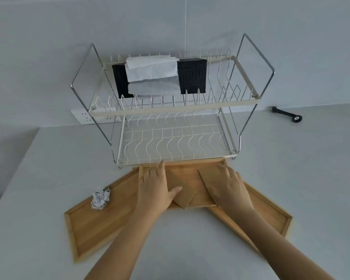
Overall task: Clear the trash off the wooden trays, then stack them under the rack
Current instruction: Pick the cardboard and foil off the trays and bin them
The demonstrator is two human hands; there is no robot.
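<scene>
Three wooden trays lie on the white counter in front of a two-tier wire rack (176, 144). The middle tray (188, 173) has its far end under the rack's bottom shelf. It overlaps the left tray (93, 225) and the right tray (271, 211), which fan outward. Two flat brown card pieces lie in the middle tray. My left hand (156, 188) rests flat on the left card piece (183, 196), fingers spread. My right hand (230, 186) rests flat on the right card piece (207, 175). A crumpled white paper ball (100, 198) sits at the left tray's far edge.
A black box (192, 75) draped with white paper (152, 69) sits on the rack's top shelf. A wall socket strip (85, 117) is behind the rack at left. A black tool (287, 114) lies at the back right. The counter's left edge runs diagonally past the left tray.
</scene>
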